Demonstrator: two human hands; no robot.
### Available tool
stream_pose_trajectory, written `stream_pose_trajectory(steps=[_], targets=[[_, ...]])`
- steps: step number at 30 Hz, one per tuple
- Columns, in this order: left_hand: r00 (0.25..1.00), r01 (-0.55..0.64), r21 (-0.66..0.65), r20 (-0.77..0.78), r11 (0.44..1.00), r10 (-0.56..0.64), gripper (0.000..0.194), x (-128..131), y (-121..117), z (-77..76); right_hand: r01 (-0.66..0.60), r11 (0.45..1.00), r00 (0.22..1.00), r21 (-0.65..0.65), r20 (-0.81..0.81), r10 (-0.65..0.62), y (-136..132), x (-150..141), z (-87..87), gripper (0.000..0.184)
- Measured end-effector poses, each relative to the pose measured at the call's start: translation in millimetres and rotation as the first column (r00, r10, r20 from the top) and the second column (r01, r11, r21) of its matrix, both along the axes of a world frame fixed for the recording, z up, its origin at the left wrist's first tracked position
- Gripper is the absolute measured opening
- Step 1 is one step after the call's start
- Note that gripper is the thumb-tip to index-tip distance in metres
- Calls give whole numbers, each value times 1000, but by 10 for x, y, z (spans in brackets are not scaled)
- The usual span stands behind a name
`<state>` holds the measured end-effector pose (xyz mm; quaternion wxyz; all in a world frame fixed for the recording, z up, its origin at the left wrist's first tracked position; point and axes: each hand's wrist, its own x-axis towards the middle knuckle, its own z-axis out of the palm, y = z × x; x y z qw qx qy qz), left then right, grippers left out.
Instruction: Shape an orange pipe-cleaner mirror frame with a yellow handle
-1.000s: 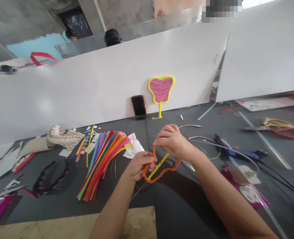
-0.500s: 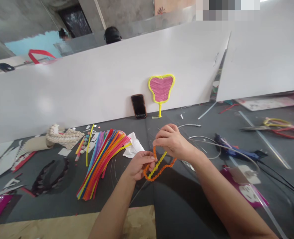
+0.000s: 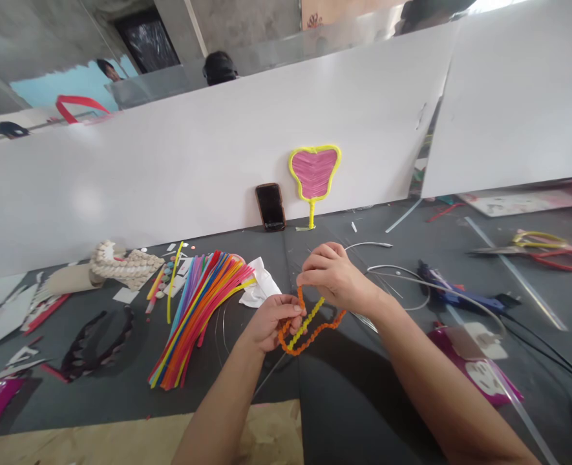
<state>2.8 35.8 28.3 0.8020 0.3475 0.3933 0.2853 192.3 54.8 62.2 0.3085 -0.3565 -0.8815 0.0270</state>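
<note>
My left hand (image 3: 272,321) is closed, thumb and fingers pinching a coiled orange pipe cleaner (image 3: 317,336) at the middle of the table. Higher and to the right, my right hand (image 3: 335,278) pinches another stretch of the same orange strand, which runs up between the two hands. The rest of it hangs in a loop below them. Inside that loop slants a coiled yellow strand (image 3: 307,324), its upper end near my right palm. My fingers hide where the strands meet.
A bundle of coloured pipe cleaners (image 3: 203,323) lies left of my hands, by a dark headband (image 3: 99,342). A phone (image 3: 270,206) and a pink-and-yellow fan shape (image 3: 315,174) lean on the white partition (image 3: 193,161). Right are a blue glue gun (image 3: 460,287), scissors (image 3: 532,248), wires and cables.
The hands stay almost in place, still pinching the orange pipe cleaner. The hanging loop has shifted very slightly.
</note>
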Motion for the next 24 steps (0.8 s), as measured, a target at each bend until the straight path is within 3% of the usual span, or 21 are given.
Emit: stream_pose_trajectory(steps=[13, 24], targets=[[1000, 12, -16, 27, 1000, -11, 17, -42, 17, -33, 21, 999, 1000, -25, -23, -21, 14, 3, -4, 24], [999, 42, -2, -10, 999, -42, 15, -22, 4, -25, -12, 1000, 1000, 7, -18, 12, 10, -21, -39, 30]])
